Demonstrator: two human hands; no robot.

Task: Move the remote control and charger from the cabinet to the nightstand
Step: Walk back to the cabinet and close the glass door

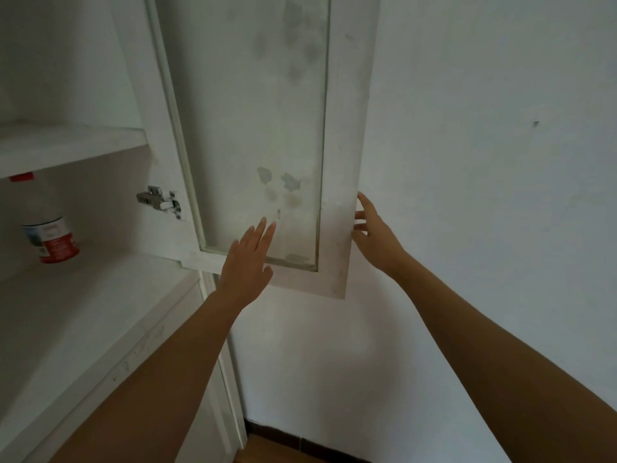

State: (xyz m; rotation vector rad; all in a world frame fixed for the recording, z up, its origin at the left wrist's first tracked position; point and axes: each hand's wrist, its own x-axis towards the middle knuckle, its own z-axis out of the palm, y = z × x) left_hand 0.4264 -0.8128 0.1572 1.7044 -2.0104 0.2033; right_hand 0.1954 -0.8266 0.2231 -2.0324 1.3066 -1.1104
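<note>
The white cabinet (83, 315) stands open at the left, its glass-panelled door (337, 162) swung out against the wall. My left hand (248, 259) is flat and open in front of the door's lower glass, holding nothing. My right hand (374, 233) is at the door's outer edge near its lower corner, fingers spread and touching the frame. No remote control, charger or nightstand is in view.
A clear plastic bottle (48, 228) with a red cap and a red and white label stands on the lower shelf at the left. A metal hinge (158, 200) joins door and cabinet. A white wall (484, 162) fills the right; brown floor (277, 452) shows below.
</note>
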